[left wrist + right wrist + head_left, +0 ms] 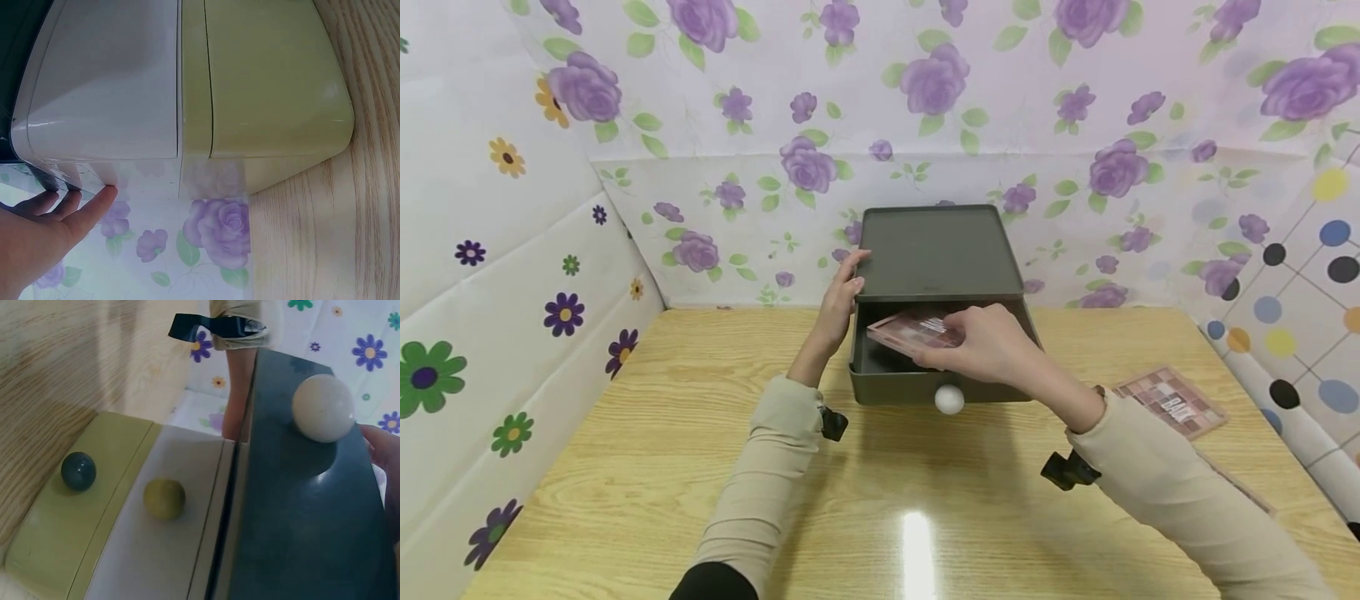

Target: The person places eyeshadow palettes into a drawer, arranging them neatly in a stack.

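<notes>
A small chest of stacked drawers stands on the table, its dark green top [936, 250] facing up. Its top drawer [895, 387], with a white round knob [949, 399], is pulled out. Inside that drawer my right hand [988, 342] pinches a thin flat pink-and-brown checked booklet [898, 327] with white lettering, tilted over the drawer floor. My left hand [837, 308] rests on the chest's left side, fingers fairly straight. In the left wrist view its fingertips [107, 192] touch the side near the white drawer. The right wrist view mostly hides the right hand behind the drawer front.
Another checked booklet [1172, 402] with "BANK" lettering lies on the table at right; a further flat edge [1236, 482] shows beside the right sleeve. Below the open drawer are a white drawer [156, 550] and a yellow-green drawer [62, 537], both closed. Flowered sheeting [737, 225] hangs behind.
</notes>
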The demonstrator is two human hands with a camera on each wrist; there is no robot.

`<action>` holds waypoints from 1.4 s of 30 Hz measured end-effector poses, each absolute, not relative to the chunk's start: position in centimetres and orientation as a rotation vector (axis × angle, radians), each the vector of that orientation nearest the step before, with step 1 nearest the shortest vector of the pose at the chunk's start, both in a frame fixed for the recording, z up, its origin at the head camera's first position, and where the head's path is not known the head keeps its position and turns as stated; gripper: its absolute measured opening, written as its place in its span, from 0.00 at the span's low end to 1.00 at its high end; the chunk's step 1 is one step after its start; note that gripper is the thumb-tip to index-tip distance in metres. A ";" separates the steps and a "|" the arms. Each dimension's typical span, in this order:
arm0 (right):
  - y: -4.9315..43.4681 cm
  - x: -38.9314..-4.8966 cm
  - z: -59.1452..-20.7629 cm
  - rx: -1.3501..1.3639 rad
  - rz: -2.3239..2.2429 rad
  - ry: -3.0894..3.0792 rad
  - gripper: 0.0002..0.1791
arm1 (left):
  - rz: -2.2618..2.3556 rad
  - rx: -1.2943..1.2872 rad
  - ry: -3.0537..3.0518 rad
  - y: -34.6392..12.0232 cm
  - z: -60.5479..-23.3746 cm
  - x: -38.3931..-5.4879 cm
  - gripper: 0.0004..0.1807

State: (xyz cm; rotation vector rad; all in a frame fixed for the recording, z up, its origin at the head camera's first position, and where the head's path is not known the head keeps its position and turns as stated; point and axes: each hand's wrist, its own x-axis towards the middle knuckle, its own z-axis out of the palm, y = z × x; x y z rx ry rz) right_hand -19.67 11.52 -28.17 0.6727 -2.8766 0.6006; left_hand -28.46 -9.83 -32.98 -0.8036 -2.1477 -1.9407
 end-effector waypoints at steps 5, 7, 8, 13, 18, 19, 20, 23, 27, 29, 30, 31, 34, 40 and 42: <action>11.3 -20.6 -28.2 0.780 0.488 -2.917 0.23 | -1.941 -0.781 -2.157 -9.8 -33.0 -28.4 0.31; 11.4 -20.9 -28.1 0.834 0.481 -2.947 0.20 | -1.941 -0.773 -2.161 -9.8 -32.9 -28.3 0.31; 11.5 -21.1 -28.0 0.854 0.497 -2.968 0.21 | -1.943 -0.771 -2.162 -9.8 -32.9 -28.3 0.31; 12.5 -21.7 -28.0 0.913 0.673 -3.104 0.30 | -1.942 -0.780 -2.166 -9.7 -33.0 -28.4 0.32; 13.3 -22.1 -28.3 1.018 0.739 -3.108 0.33 | -1.940 -0.788 -2.161 -9.8 -33.0 -28.4 0.32; 13.4 -22.2 -28.4 1.039 0.745 -3.103 0.33 | -1.940 -0.789 -2.158 -9.8 -33.0 -28.4 0.32; 13.5 -22.2 -28.4 1.056 0.740 -3.094 0.33 | -1.940 -0.789 -2.157 -9.8 -33.0 -28.4 0.32; 13.6 -22.2 -28.4 1.042 0.649 -3.105 0.37 | -1.939 -0.801 -2.156 -9.8 -33.0 -28.4 0.32; 13.7 -21.9 -28.1 0.939 0.456 -3.130 0.44 | -1.951 -0.811 -2.158 -9.7 -33.0 -28.3 0.32; 13.7 -21.7 -28.0 0.905 0.426 -3.139 0.45 | -1.945 -0.809 -2.157 -9.7 -33.4 -28.7 0.32; 13.8 -21.7 -28.0 0.902 0.433 -3.140 0.44 | -1.945 -0.809 -2.156 -9.7 -33.4 -28.7 0.32; 13.8 -21.7 -28.0 0.914 0.451 -3.134 0.42 | -1.941 -0.807 -2.159 -9.7 -33.4 -28.7 0.32; 13.9 -21.9 -28.2 0.980 0.579 -3.119 0.38 | -1.921 -0.811 -2.164 -9.8 -33.4 -28.8 0.32; 13.8 -22.3 -28.6 1.042 0.756 -3.150 0.36 | -1.919 -0.812 -2.174 -9.8 -33.1 -28.5 0.32; 13.7 -22.2 -28.6 1.057 0.754 -3.155 0.37 | -1.921 -0.811 -2.173 -9.8 -33.2 -28.7 0.32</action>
